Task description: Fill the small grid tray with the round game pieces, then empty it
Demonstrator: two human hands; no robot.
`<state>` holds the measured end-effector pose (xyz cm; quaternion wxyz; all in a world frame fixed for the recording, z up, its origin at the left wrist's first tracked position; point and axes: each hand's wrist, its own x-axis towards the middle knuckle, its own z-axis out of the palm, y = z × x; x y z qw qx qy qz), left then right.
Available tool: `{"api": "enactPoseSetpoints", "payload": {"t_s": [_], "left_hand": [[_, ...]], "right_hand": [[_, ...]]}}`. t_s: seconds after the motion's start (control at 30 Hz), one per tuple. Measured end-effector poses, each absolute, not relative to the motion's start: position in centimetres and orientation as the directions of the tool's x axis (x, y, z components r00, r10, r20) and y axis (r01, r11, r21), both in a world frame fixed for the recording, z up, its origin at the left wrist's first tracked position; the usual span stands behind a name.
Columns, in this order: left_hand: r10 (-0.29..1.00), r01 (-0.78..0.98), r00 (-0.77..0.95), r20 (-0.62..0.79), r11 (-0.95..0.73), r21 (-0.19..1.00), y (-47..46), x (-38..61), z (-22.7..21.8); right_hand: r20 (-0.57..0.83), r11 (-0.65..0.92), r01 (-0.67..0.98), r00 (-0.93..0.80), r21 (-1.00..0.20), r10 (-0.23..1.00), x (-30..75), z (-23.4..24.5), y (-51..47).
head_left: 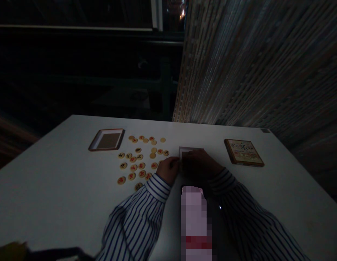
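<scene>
Striped shirt sleeves [135, 217] come first into my view, smooth cloth with blue lines, and both hands stand close together over a flat square box [191, 152] on the white bench [49, 203]. Left hand [169, 170] is at its near edge; right hand [202, 163] lies dark over it, so I cannot tell if they grip. Round wooden discs [133, 167] with red and black signs lie beside left hand. Further left is a shallow square tray [106, 131], and right a printed box lid [244, 152].
</scene>
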<state>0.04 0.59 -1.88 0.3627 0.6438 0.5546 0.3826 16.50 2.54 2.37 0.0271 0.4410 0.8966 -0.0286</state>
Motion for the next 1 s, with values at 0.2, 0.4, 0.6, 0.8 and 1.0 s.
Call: {"api": "enactPoseSetpoints", "payload": {"t_s": [0.2, 0.4, 0.6, 0.8, 1.0], "left_hand": [[0.991, 0.453, 0.103, 0.083, -0.121, 0.883, 0.55, 0.03, -1.52], [0.993, 0.454, 0.103, 0.066, -0.106, 0.885, 0.55, 0.07, -1.42], [0.99, 0.471, 0.118, 0.078, -0.125, 0.873, 0.52, 0.14, -1.45], [0.987, 0.465, 0.133, 0.09, -0.142, 0.874, 0.54, 0.1, -1.45], [0.987, 0.5, 0.128, 0.096, -0.148, 0.853, 0.52, 0.09, -1.39]], "right_hand": [[-0.075, 0.6, 0.8, -0.6, -0.035, 0.796, 16.43, 2.37, 2.59], [-0.054, 0.613, 0.787, -0.617, -0.072, 0.785, 16.57, 2.09, 2.68], [-0.055, 0.624, 0.78, -0.626, -0.051, 0.778, 16.48, 2.24, 2.54], [-0.053, 0.61, 0.79, -0.613, -0.061, 0.788, 16.47, 2.29, 2.58], [-0.026, 0.62, 0.783, -0.622, -0.048, 0.783, 16.39, 2.52, 2.34]]}}
